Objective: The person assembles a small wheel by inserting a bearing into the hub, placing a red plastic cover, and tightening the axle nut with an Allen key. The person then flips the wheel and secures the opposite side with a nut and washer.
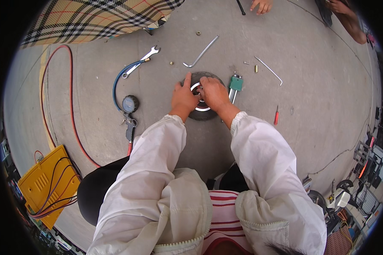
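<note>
A small wheel point(205, 115) with a black tyre and a silver-and-red rim lies on the concrete floor in front of me. My left hand point(184, 97) grips its left side, index finger stretched along the tyre and thumb near the hub. Over the hub, the fingers of my right hand point(214, 93) are pinched together; what they hold is too small to make out. Just right of the wheel lies a hex key set point(236, 83) in a green holder. Beyond the wheel is a large L-shaped hex key point(203, 51).
To the left lie a combination wrench point(141, 62), a tyre inflator gauge point(130, 103) with blue hose, a red hose point(71, 102) and a yellow panel point(40, 178). A red screwdriver point(276, 117) and thin hex key point(270, 70) lie right. Another person's hand point(261, 6) shows at the far edge.
</note>
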### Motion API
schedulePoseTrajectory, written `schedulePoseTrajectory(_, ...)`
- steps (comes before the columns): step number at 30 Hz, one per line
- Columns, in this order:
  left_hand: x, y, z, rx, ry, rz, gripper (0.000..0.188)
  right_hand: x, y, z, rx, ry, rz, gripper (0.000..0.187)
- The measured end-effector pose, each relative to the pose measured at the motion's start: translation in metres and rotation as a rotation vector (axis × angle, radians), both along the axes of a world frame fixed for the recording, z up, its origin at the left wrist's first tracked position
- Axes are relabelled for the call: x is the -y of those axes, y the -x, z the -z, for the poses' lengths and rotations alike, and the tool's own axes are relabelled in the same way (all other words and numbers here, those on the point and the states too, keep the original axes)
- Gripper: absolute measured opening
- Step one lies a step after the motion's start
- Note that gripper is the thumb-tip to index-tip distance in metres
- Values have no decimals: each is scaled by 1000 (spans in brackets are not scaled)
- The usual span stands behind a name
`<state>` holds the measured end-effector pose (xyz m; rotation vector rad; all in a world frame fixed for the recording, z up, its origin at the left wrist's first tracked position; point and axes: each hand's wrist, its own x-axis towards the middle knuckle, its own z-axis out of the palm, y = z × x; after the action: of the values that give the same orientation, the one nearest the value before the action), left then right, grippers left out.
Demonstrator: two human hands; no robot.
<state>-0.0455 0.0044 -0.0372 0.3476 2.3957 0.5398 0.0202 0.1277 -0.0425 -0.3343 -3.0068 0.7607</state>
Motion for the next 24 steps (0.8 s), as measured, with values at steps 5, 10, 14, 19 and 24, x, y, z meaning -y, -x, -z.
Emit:
schedulePoseTrajectory(5,-3,0,0,12,-21,-9,102,-3,3,5,24,-63,-10,16)
schedulePoseTrajectory(10,-1,-1,0,1,4,-19,100,1,1,-5,-16,-25,13,18)
schedulePoseTrajectory(14,-4,-1,-3,44,-12,-28,100,-2,1,3,70,-42,36,21)
schedulePoseTrajectory(19,0,-2,4,-6,1,-11,101,3,-3,1,3,27,70,24)
schedulePoseTrajectory(24,-2,-1,4,16,-16,-21,101,5,5,4,187,-55,126,22)
